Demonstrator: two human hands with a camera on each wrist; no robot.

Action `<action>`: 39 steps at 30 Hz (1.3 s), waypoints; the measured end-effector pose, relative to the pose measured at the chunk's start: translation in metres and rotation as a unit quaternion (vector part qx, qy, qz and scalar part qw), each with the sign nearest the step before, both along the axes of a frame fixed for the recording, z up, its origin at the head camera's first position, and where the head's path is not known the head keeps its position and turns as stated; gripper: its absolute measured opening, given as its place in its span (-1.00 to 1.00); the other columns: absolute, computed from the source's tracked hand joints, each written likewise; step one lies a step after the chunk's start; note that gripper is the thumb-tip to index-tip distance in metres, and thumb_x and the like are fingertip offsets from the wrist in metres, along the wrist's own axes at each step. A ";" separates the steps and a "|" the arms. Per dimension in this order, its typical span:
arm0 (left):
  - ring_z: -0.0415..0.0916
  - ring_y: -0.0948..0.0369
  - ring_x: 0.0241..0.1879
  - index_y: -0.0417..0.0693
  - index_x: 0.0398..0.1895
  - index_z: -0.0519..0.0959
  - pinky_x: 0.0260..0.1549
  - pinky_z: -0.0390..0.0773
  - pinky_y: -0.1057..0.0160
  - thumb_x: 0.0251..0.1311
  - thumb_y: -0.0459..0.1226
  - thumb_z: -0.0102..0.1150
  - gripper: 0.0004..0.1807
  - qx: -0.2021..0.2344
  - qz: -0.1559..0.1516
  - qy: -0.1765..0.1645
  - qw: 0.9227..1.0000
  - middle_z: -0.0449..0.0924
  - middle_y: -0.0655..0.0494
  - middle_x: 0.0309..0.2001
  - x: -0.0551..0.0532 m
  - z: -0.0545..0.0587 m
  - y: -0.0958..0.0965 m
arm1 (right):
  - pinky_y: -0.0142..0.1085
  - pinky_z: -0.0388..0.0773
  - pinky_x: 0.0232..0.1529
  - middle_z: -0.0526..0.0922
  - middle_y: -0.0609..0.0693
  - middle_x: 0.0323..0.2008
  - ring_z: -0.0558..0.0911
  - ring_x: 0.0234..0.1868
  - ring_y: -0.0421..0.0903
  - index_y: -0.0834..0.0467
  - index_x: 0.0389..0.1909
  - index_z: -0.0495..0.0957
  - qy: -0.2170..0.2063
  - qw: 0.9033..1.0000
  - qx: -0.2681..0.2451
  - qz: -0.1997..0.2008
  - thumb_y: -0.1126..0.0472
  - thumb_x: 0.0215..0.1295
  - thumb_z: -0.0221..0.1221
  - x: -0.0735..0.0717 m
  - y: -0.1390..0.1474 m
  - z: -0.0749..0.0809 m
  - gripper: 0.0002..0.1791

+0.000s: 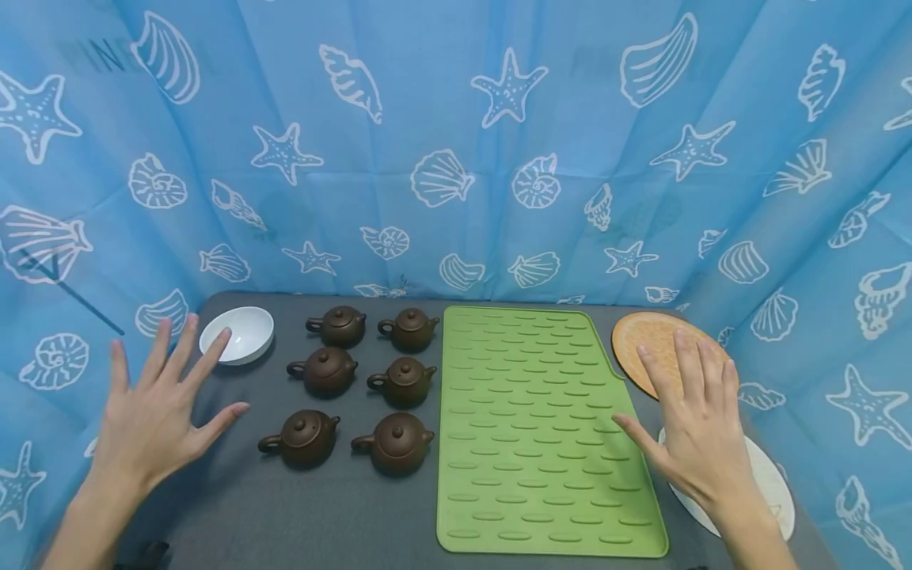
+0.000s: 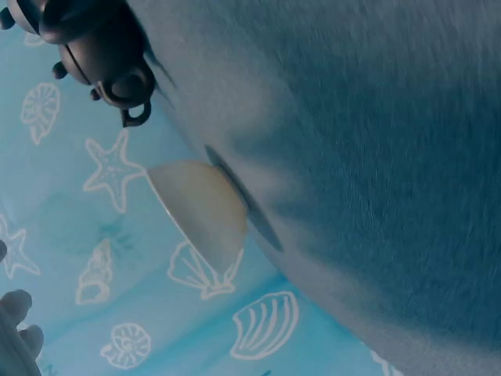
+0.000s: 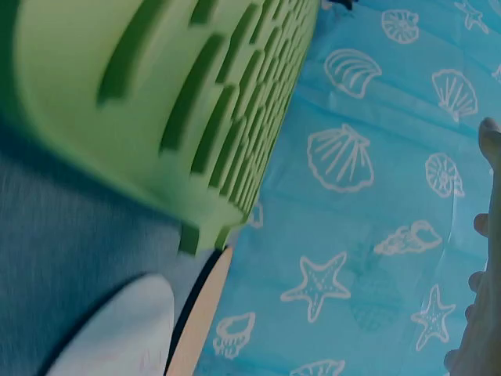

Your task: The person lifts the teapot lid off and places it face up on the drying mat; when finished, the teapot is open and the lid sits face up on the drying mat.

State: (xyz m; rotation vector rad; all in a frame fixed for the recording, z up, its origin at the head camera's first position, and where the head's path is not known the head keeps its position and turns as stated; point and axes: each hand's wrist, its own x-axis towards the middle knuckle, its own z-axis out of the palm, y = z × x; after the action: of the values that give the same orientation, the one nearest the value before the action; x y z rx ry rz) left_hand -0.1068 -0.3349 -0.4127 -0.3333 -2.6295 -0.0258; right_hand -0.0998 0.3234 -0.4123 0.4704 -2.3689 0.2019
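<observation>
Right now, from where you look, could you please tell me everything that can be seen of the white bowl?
The white bowl is plain and glossy, perhaps ceramic, with curved walls widening from a narrower base to a round rim. It stands upright, looks empty, and rests on the grey tabletop near its far left corner, left of the brown teapots. The left hand overlaps it in the head view, but the left wrist view shows a gap; only the tabletop seems to touch it.

The left hand and the right hand are seen bare. On each, four long, thin fingers and a thumb can be counted, tipped with small nails. The wrists and lower arms are seen bare too.
</observation>
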 end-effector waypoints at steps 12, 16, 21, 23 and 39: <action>0.39 -0.21 0.52 0.15 0.61 0.43 0.68 -0.06 -0.50 0.39 0.50 0.01 -0.07 0.100 -0.043 0.039 0.993 0.52 -0.15 0.51 0.017 -0.007 0.029 | 0.37 0.29 0.56 0.36 0.40 0.57 0.40 0.48 0.47 0.21 0.54 0.43 -0.016 0.998 -0.036 0.051 -0.51 0.58 -0.09 0.001 -0.037 -0.005 -0.05; 0.54 -0.21 0.29 0.08 0.44 0.59 0.38 0.34 -0.48 0.32 0.20 0.38 -0.28 0.150 -0.066 0.022 0.986 0.66 -0.11 0.34 0.025 -0.009 0.047 | 0.29 0.46 0.34 0.48 0.39 0.47 0.51 0.38 0.38 0.29 0.49 0.46 -0.018 0.995 -0.046 0.083 -0.40 0.65 -0.09 0.001 -0.053 -0.007 -0.13; 0.61 -0.14 0.16 0.10 0.35 0.65 0.06 0.48 -0.36 0.26 -0.07 0.51 -0.42 0.193 -0.066 -0.028 0.979 0.73 -0.07 0.23 0.035 -0.013 0.072 | -0.37 0.26 0.63 0.61 0.32 0.30 0.59 0.26 0.28 0.35 0.41 0.52 -0.030 0.985 -0.082 0.150 -0.28 0.68 -0.03 0.000 -0.078 -0.014 -0.23; 0.62 -0.09 0.13 0.09 0.32 0.66 0.02 0.51 -0.33 0.30 -0.12 0.49 -0.48 0.213 -0.065 -0.045 0.974 0.74 -0.05 0.19 0.038 -0.016 0.081 | -0.58 0.14 0.62 0.63 0.26 0.27 0.60 0.25 0.21 0.32 0.40 0.52 -0.055 0.977 -0.104 0.176 -0.22 0.66 0.07 0.001 -0.088 -0.017 -0.30; 0.68 0.45 -0.16 0.14 0.22 0.70 -0.25 0.73 0.36 0.50 -0.08 0.35 -0.69 0.419 -0.048 -0.272 0.865 0.76 0.15 0.05 0.043 -0.021 0.139 | -0.25 0.83 -0.04 0.70 0.13 0.15 0.75 -0.02 -0.16 0.08 0.25 0.58 -0.367 0.818 -0.349 0.274 0.32 0.38 0.44 0.005 -0.170 -0.016 -0.54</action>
State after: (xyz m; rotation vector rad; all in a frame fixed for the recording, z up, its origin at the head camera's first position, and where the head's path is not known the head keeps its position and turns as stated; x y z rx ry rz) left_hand -0.0633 -0.1957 -0.4341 -0.1495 -2.7935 -1.4347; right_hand -0.0945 0.1534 -0.4286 0.7828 -2.5249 1.7218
